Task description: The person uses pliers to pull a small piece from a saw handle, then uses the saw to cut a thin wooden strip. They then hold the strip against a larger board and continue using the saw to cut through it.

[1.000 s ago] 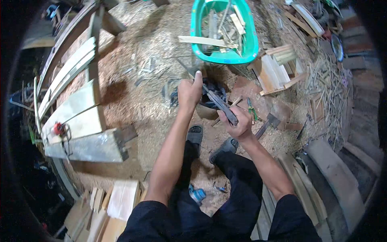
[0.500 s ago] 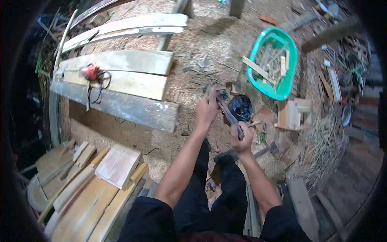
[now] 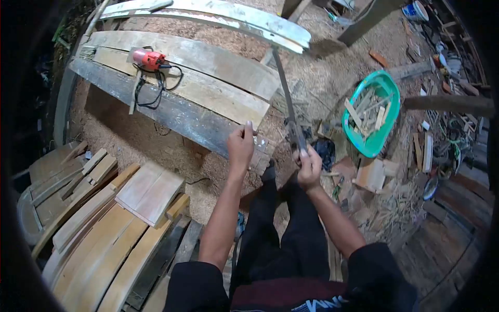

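Note:
My right hand (image 3: 310, 169) is wrapped around the lower end of a long tool with a narrow dark blade, which looks like a machete (image 3: 286, 93). The blade points up and away, passing just right of the ends of the bench boards. My left hand (image 3: 240, 150) is off the machete, its fingers curled in and one digit sticking up. It overlaps the near end of the plank bench (image 3: 192, 122) in this view. A red power tool (image 3: 149, 60) with a black cord lies on those boards.
A green plastic tub (image 3: 371, 151) of wood offcuts stands to the right, with a black plastic bag (image 3: 325, 151) left of it. Smoothed boards (image 3: 125, 244) are stacked at lower left. A whitish painted plank (image 3: 228, 15) lies beyond the bench. A wooden post (image 3: 449, 105) juts in at right.
My left hand has let go of the machete and moved left to the bench end. The machete has swung upright in my right hand. The view has shifted, bringing the bench closer.

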### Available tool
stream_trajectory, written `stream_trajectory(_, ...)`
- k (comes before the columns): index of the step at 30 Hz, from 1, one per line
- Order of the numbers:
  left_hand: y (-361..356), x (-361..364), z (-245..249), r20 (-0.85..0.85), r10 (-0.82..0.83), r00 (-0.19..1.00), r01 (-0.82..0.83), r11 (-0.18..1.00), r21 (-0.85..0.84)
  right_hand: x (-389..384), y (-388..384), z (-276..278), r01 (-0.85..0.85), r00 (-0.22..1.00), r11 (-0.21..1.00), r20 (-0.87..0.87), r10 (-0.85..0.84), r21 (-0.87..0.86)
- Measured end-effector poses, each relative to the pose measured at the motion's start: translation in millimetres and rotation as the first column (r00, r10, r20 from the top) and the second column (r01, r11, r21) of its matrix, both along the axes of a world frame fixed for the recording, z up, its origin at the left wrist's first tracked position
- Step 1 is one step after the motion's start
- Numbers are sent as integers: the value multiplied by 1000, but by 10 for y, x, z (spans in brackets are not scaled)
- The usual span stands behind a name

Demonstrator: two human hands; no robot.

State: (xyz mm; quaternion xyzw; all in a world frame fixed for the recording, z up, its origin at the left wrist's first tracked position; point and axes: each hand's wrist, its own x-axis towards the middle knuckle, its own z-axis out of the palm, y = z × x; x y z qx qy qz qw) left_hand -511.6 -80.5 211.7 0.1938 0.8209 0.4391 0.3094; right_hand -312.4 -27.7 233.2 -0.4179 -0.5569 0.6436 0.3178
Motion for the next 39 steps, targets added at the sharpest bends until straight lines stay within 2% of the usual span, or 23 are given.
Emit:
stream_trajectory(2, 51, -19, -87, 36, 19, 999, -19, 1000, 6, -110, 31, -60, 44, 994, 999, 98, -46, 20)
stream_trajectory(5, 142, 167, -11, 57, -39, 998, 37, 999, 27, -92, 44, -116, 107, 986, 990, 140, -94, -93)
stream_trajectory(9, 217, 524, -177, 145, -180, 973, 165, 980, 109, 254, -61, -344, 267, 961, 963, 81, -263, -35)
stream_trajectory(11, 277, 789, -158, 204, -253, 946, 244, 967, 71, 466, -124, -223, 341, 927, 938, 189, -325, -58)
stream_trajectory(13, 306, 1049, -289, 302, -312, 901, 307, 949, 64, 747, -288, -352, 433, 883, 898, 235, -405, -80)
stream_trajectory(16, 299, 1597, -457, 304, -448, 840, 456, 889, 51, 1179, -587, -598, 620, 750, 784, 319, -579, -33)
stream_trajectory(17, 255, 1769, -545, 335, -495, 802, 516, 856, 31, 1344, -693, -652, 657, 680, 753, 402, -614, 38)
stream_trajectory(19, 149, 2096, -784, 389, -570, 724, 620, 785, -4, 1680, -943, -874, 747, 587, 664, 451, -672, 18)
stream_trajectory(20, 97, 2262, -919, 346, -635, 690, 679, 734, -7, 1848, -1072, -1033, 783, 544, 622, 473, -693, 11)
stream_trajectory(21, 14, 2441, -1055, 306, -694, 652, 732, 681, -17, 2019, -1191, -1170, 786, 481, 616, 580, -657, 47)
stream_trajectory(22, -85, 2627, -1198, 267, -746, 610, 779, 626, -30, 2176, -1296, -1321, 820, 415, 563, 570, -709, 103)
stream_trajectory(23, -187, 2811, -1354, 341, -711, 615, 777, 621, -107, 2336, -1385, -1497, 846, 351, 509, 553, -755, 158)
stream_trajectory(24, -307, 2969, -1498, 271, -766, 583, 812, 562, -156, 2475, -1480, -1673, 866, 288, 454, 534, -795, 209)
stream_trajectory(25, -381, 3136, -1657, 196, -817, 542, 838, 507, -204, 2686, -1608, -1941, 837, 265, 477, 562, -783, 269)
stream_trajectory(26, -418, 3312, -1868, 115, -861, 495, 854, 457, -249, 2882, -1737, -2239, 846, 254, 474, 595, -763, 246)
stream_trajectory(28, -512, 3659, -2425, 76, -910, 409, 894, 382, -235, 3194, -1922, -2696, 861, 240, 470, 663, -709, 192)
stream_trajectory(30, -627, 4022, -3246, 25, -943, 332, 925, 320, -205, 3508, -2069, -3261, 841, 293, 516, 662, -690, 165)
stream_trajectory(31, -613, 4232, -3638, 70, -942, 327, 926, 304, -223, 3648, -2106, -3532, 828, 322, 541, 666, -673, 147)
stream_trajectory(33, -540, 4604, -4371, -37, -969, 244, 945, 246, -216, 3895, -2075, -4087, 817, 357, 551, 603, -713, 167)
stream_trajectory(35, -495, 4914, -5071, -219, -946, 239, 944, 279, -178, 3968, -2021, -4545, 832, 364, 510, 481, -798, 217)
stream_trajectory(36, -437, 5054, -5243, -220, -944, 247, 941, 288, -177, 4018, -2019, -4792, 827, 371, 522, 496, -785, 207)
stream_trajectory(37, -418, 5184, -5407, -313, -920, 236, 913, 320, -252, 4082, -1988, -5018, 819, 382, 537, 507, -772, 201)
stream_trajectory(39, -345, 5320, -5783, -400, -882, 250, 907, 358, -221, 4146, -1909, -5238, 846, 382, 507, 476, -792, 165)
